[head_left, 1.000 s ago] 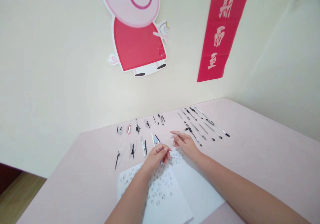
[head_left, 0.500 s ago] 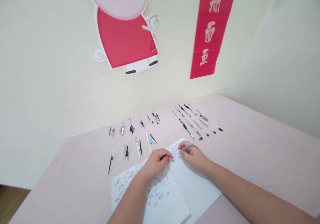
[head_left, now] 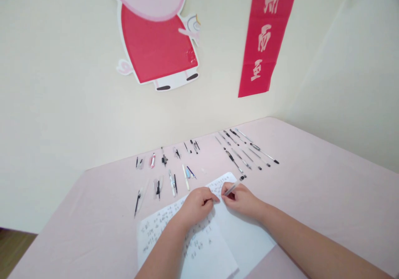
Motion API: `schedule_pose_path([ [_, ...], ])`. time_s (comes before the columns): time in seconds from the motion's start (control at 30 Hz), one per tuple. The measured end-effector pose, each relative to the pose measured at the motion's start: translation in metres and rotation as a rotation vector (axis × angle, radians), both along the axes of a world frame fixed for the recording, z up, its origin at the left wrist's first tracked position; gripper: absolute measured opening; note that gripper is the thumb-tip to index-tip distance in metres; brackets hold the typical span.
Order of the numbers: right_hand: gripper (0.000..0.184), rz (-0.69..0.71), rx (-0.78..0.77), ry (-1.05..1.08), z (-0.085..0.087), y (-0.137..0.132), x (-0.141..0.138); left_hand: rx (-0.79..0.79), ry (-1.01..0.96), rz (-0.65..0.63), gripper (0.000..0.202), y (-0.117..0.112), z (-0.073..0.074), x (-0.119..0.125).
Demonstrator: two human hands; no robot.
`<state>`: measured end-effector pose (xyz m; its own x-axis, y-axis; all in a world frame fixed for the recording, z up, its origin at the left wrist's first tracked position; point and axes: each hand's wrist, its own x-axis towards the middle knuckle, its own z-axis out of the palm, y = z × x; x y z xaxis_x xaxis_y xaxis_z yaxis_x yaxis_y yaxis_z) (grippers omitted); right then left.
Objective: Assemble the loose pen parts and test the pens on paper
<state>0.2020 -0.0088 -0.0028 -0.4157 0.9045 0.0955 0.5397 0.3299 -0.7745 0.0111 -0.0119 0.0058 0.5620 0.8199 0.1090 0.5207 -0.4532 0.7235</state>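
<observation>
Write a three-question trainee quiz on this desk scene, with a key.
1. True or false: the right hand holds a pen.
2. The left hand lies over: A) the paper; B) a keyboard; C) the wooden floor.
3. Fill in: the banner on the wall is ___ in colour.

Key: 1 true; 2 A; 3 red.
</observation>
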Motion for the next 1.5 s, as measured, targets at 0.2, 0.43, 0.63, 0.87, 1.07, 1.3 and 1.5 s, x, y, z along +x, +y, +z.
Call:
schedule_pose_path([
  [0.2,0.008,-0.001,0.030,-0.040,0.0022,-0.0006,-0.0006,-0.006,-0.002,0.002,0.038,0.0005,0.0000,-0.0005],
  [0.43,0.009,0.008,0.051,-0.054,0.0006,-0.0014,-0.0009,-0.014,-0.004,0.007,0.038,0.0014,-0.0014,-0.0003],
  [0.63,0.010,0.022,0.066,-0.046,-0.0020,-0.0016,0.0003,-0.018,-0.015,0.010,0.038,0.0007,-0.0003,-0.0004],
  [0.87,0.009,0.016,0.065,-0.048,-0.0024,-0.0017,0.0003,-0.016,-0.012,0.006,0.039,0.0009,0.0003,-0.0003],
  [1.07,0.010,0.028,0.059,-0.052,0.0008,-0.0025,0.0005,-0.013,-0.015,0.009,0.038,0.0010,-0.0015,-0.0011],
  [1.3,0.010,0.036,0.070,-0.047,-0.0027,-0.0008,0.0017,-0.009,-0.011,0.006,0.038,0.0012,-0.0016,-0.0008],
  [1.5,0.010,0.039,0.068,-0.036,-0.0047,-0.0001,0.0023,-0.006,-0.006,0.011,0.038,0.0014,-0.0028,-0.0010],
])
